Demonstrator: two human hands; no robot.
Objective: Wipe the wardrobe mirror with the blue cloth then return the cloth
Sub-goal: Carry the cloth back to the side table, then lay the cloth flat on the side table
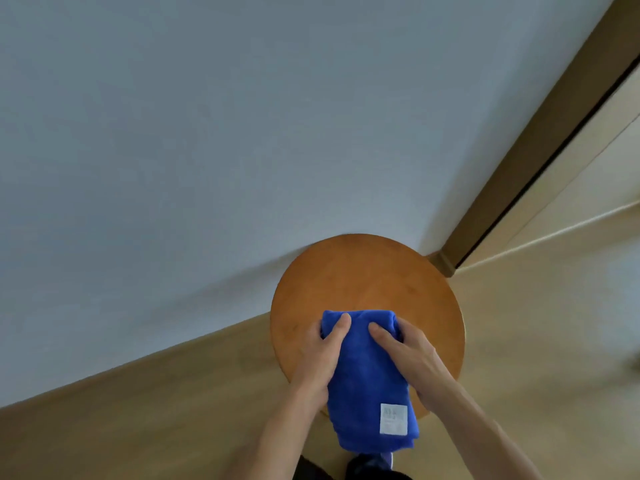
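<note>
I judge this to be the handling of the folded cloth at the stool; I cannot tell from here whether I am lifting it for the wiping or setting it back. Either way, the fold should be kept together: both grips level, the bundle moved as one piece, and the loose near end not left to drag over the rim. If it is going down, more of it should lie on the seat, since the end towards me overhangs.

My left hand (320,351) is closed round the left edge of the blue cloth (367,382) near its far end, thumb pressed on top and fingers tucked underneath, out of sight. Between my two hands the cloth runs as a long folded pad, its far end over the wooden stool (363,271) beneath my hands, its near end past the rim towards my body, where a white label (393,419) shows. My right hand (408,355) grips the right edge the same way, thumb on top and fingers curled over the far corner. Farther right of that hand stands a door frame (540,133).
</note>
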